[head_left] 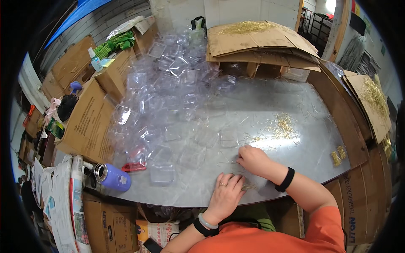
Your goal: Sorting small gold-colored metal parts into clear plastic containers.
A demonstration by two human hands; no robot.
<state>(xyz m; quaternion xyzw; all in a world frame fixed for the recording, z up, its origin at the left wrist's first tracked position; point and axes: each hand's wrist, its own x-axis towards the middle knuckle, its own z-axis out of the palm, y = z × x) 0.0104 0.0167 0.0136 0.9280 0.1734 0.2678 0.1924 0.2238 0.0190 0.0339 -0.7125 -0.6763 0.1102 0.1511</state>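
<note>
At the table's near edge, my left hand [227,193] lies palm down with its fingers curled. A small bundle of thin gold wire hooks [249,187] sticks out to the right from under those fingers. Just above and to the right, my right hand [254,160] is closed, its fingertips pinched low over the grey tabletop [185,192]. Whatever is between them is hidden. A few loose wires lie left of that hand. Beyond it spreads a loose pile of gold hooks [283,127], with a clear plastic box [229,138] at its left.
Many clear plastic boxes [168,92] heap over the table's left side. A purple bottle [114,177] and a red object [135,166] stand near the left edge. Two tied gold bundles [336,158] lie at right. Cardboard [257,40] covers the back; cardboard walls [344,122] border the right.
</note>
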